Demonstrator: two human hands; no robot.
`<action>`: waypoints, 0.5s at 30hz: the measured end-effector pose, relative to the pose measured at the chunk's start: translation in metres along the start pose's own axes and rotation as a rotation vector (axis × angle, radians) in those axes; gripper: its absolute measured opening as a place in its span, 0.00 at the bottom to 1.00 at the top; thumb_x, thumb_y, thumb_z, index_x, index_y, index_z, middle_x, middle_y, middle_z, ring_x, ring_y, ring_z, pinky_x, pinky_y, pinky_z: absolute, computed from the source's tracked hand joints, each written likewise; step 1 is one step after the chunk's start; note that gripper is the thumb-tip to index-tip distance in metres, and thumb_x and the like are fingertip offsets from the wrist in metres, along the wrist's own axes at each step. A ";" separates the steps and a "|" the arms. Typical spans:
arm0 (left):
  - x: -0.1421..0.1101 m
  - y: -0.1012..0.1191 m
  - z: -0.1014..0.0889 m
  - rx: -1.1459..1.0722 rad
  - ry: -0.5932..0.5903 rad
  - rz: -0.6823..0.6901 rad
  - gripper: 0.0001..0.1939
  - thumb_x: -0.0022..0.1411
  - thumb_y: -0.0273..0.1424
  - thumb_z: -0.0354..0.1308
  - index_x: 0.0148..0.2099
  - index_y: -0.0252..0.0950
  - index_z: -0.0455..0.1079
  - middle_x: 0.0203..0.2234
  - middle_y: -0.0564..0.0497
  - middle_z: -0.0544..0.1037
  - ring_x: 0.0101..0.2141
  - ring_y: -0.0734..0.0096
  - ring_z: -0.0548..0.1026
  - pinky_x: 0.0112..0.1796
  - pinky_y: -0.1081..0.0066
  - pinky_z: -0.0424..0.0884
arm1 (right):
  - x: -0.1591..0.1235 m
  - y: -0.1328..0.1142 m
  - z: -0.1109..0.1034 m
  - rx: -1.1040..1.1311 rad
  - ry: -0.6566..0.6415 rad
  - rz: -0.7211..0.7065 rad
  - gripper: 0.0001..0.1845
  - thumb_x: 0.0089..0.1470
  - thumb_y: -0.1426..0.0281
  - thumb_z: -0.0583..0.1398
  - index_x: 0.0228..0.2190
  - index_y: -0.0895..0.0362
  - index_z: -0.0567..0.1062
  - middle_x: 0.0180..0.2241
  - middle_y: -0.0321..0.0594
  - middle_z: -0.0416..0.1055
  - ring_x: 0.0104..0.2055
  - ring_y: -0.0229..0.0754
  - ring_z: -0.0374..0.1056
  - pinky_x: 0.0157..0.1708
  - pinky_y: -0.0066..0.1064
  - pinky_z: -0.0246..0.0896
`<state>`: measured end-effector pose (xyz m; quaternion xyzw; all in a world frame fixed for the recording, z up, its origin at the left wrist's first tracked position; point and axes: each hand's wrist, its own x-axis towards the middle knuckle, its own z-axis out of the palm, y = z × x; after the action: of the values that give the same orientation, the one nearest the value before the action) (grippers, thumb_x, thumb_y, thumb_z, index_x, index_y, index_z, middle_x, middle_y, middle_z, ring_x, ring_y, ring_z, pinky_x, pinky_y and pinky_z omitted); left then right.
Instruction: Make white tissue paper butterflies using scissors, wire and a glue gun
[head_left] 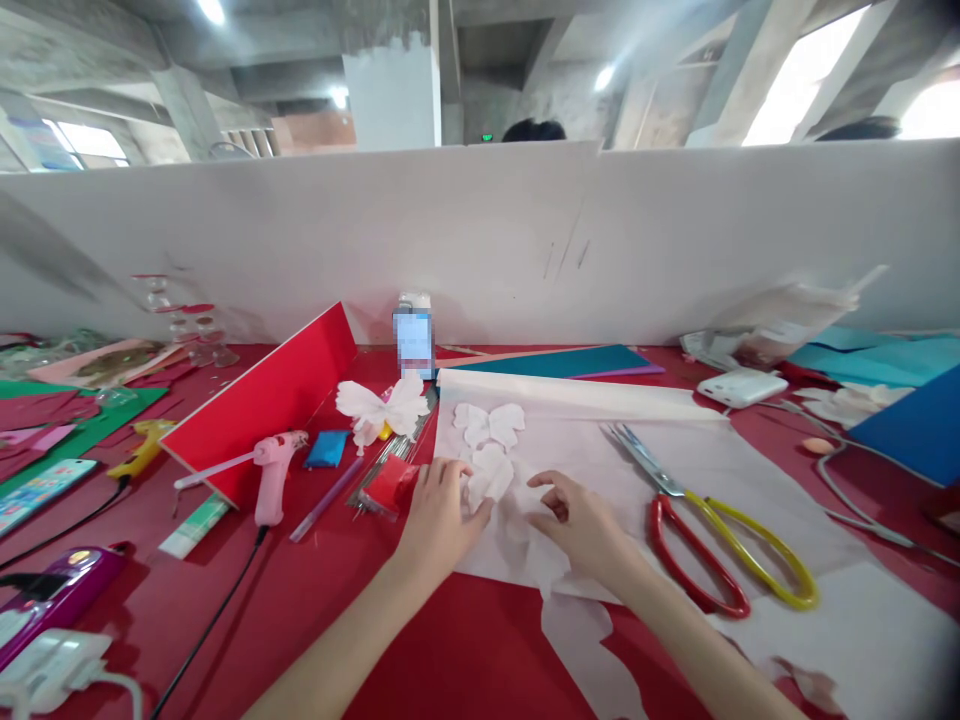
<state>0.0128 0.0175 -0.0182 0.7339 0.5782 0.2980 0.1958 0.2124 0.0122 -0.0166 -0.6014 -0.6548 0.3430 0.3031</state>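
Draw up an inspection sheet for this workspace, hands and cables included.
Surface: red tabletop, partly covered by white paper.
Job's things: butterfly-shaped cutout; smaller white cutout nearer the hands; scissors lying to the right.
Clutter: pink glue gun, blue packet, red board.
Hands: left hand at the smaller white cutout; right hand over the paper, fingers curled, grip unclear.
Cables: black cord from the pink glue gun.
Surroundings: white partition behind.
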 end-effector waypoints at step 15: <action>-0.013 -0.006 -0.053 -0.188 -0.544 -0.188 0.13 0.55 0.37 0.53 0.42 0.41 0.71 0.24 0.57 0.68 0.25 0.74 0.65 0.23 0.76 0.56 | -0.053 -0.022 -0.042 -0.292 -0.064 -0.289 0.15 0.55 0.64 0.57 0.44 0.47 0.74 0.43 0.40 0.74 0.42 0.49 0.72 0.41 0.39 0.70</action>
<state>-0.0288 0.0039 0.0148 0.7087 0.5398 0.1232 0.4371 0.2388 -0.0383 0.0267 -0.5276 -0.7863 0.2166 0.2377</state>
